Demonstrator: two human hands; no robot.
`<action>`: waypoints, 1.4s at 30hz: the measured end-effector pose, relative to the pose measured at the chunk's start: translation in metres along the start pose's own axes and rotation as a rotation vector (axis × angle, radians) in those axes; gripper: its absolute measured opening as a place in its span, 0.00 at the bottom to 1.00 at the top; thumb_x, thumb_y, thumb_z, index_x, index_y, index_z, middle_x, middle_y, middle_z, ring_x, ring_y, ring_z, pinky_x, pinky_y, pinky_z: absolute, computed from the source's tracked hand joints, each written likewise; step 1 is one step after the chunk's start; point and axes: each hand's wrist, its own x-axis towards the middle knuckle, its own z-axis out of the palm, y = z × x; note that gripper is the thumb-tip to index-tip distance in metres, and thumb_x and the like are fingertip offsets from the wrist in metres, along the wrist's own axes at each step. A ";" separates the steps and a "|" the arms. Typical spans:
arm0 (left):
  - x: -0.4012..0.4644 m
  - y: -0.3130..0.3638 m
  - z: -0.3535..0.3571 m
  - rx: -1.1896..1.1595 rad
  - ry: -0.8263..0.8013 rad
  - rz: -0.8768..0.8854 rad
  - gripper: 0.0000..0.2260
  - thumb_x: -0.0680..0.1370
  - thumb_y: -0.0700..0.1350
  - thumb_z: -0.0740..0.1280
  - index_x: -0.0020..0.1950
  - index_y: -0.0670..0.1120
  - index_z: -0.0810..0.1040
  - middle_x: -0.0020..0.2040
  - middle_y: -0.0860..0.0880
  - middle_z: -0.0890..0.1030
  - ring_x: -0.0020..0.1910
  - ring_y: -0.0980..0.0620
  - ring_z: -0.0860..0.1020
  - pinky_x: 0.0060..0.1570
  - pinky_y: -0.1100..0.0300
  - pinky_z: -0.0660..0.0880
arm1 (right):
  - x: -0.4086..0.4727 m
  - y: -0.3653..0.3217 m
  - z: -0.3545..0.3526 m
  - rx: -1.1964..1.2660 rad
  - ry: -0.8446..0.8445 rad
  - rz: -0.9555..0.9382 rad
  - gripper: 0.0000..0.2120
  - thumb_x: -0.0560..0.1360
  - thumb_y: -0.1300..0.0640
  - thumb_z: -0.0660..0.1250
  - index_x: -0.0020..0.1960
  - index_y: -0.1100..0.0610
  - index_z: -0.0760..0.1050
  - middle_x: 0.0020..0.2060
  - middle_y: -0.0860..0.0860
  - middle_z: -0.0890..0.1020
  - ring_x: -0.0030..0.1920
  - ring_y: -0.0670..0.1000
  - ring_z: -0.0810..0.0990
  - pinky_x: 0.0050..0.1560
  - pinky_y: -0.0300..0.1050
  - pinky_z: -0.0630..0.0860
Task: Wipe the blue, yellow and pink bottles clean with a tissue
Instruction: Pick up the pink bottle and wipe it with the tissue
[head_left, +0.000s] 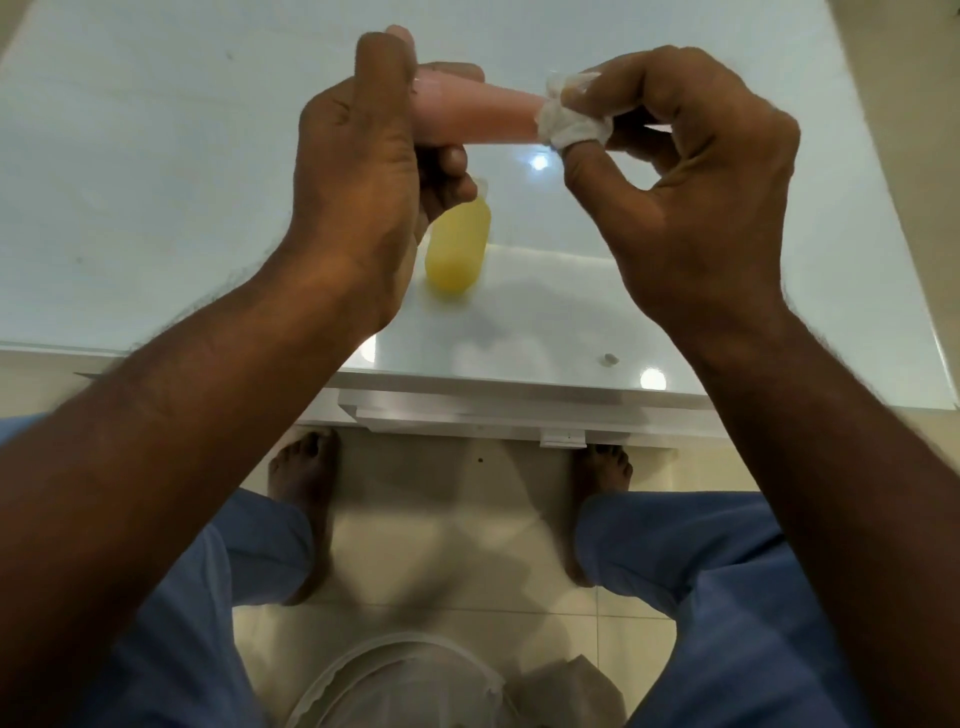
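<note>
My left hand (358, 171) grips the pink bottle (483, 111) and holds it sideways above the white table (156, 182). My right hand (691, 182) pinches a crumpled white tissue (571, 122) against the bottle's right end, with the thumb under the tissue. The yellow bottle (460, 247) stands on the table below my left hand, its top partly hidden by my fingers. No blue bottle is in view.
The table's near edge (519, 395) runs across the middle of the view, with a small speck (609, 358) on the top near it. Below are a tiled floor, my bare feet and blue trousers, and a white round bin rim (405, 670).
</note>
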 end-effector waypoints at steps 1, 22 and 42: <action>0.000 0.002 0.000 -0.038 0.009 -0.017 0.16 0.87 0.51 0.59 0.55 0.42 0.83 0.44 0.42 0.81 0.33 0.54 0.78 0.42 0.58 0.80 | 0.000 -0.001 -0.001 0.018 0.009 0.037 0.11 0.83 0.55 0.74 0.55 0.64 0.83 0.51 0.50 0.87 0.55 0.45 0.88 0.57 0.38 0.85; 0.006 -0.005 -0.001 -0.061 -0.022 -0.407 0.16 0.87 0.50 0.59 0.62 0.39 0.78 0.37 0.45 0.80 0.31 0.51 0.82 0.36 0.58 0.81 | -0.002 -0.013 0.006 0.536 -0.186 0.123 0.13 0.83 0.66 0.72 0.67 0.63 0.79 0.62 0.60 0.86 0.63 0.58 0.88 0.67 0.53 0.84; 0.002 0.002 -0.003 -0.002 -0.420 -0.395 0.16 0.84 0.50 0.57 0.40 0.45 0.74 0.31 0.48 0.69 0.27 0.52 0.64 0.27 0.61 0.63 | -0.004 -0.002 0.004 0.225 -0.150 0.089 0.10 0.83 0.59 0.74 0.62 0.61 0.86 0.57 0.50 0.89 0.58 0.48 0.89 0.61 0.45 0.86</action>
